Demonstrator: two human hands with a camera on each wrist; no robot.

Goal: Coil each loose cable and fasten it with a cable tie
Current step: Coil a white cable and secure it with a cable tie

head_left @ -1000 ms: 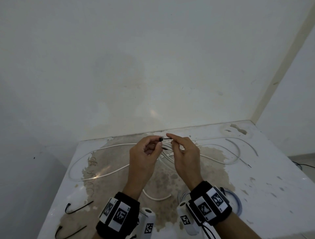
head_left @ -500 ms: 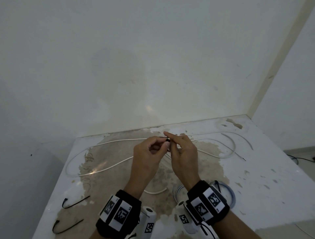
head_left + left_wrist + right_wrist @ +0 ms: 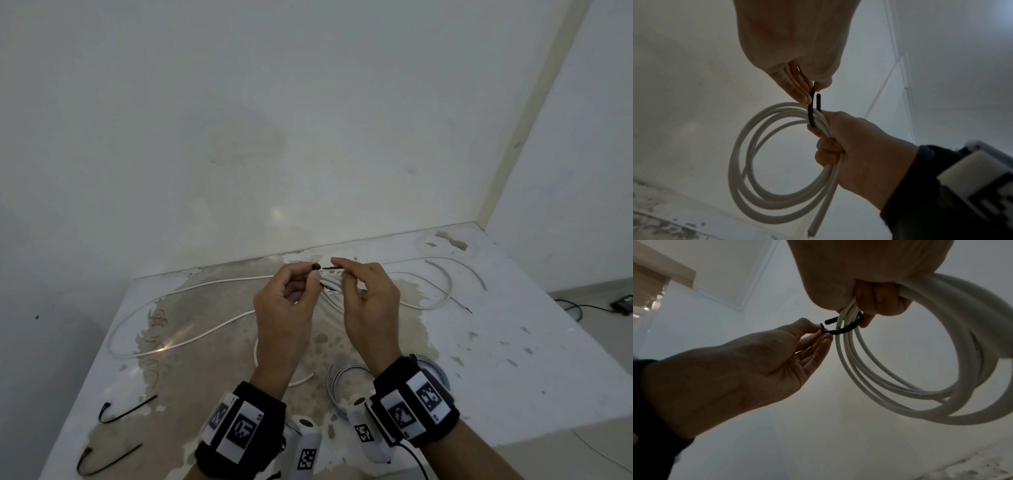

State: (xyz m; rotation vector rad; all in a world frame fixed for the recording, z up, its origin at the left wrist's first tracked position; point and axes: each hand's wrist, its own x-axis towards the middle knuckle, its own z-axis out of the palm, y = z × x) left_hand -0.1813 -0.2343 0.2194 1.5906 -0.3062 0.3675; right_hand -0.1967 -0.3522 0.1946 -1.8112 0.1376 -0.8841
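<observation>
A white cable coil (image 3: pixel 748 162) hangs from my right hand (image 3: pixel 339 270), which grips its bunched turns in the fist above the table. A black cable tie (image 3: pixel 844 329) loops round that bundle next to the fingers of the right hand (image 3: pixel 869 305). My left hand (image 3: pixel 823 332) pinches one end of the tie between thumb and fingers. The tie's other end (image 3: pixel 818 100) sticks out free beside the right thumb, and the two ends are apart. In the head view the coil (image 3: pixel 330 284) shows only as a few white strands between the hands.
Loose white cables lie across the stained table at left (image 3: pixel 205 284) and right (image 3: pixel 442 298). A bundled cable (image 3: pixel 337 377) lies under my right wrist. Two black ties (image 3: pixel 126 411) (image 3: pixel 106 462) rest near the front left edge. A wall stands close behind.
The hands closed together half a second ago and have drawn slightly apart again. The tie stays between them, still round the coil.
</observation>
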